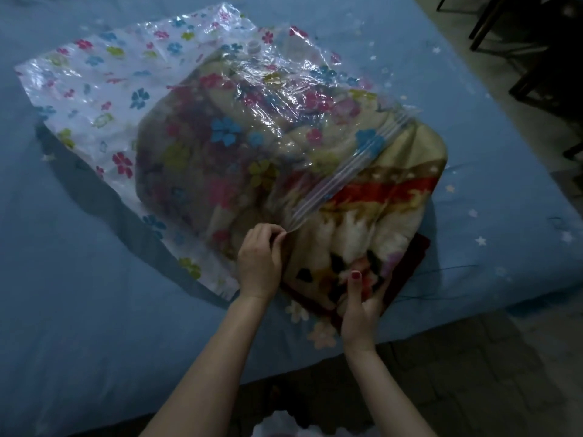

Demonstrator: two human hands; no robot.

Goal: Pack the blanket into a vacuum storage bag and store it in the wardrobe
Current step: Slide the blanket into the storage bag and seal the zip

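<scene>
While half-bagged, blanket [362,197] lengthwise rightward.

Blanket [362,190] half in bag [94,89] (hands [260,263] gripping)

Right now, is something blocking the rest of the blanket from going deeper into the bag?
Nothing visible blocks it: the flowered plastic vacuum bag is flat and unfilled beyond the patterned fleece blanket, whose end sticks out past the zip strip.
</scene>
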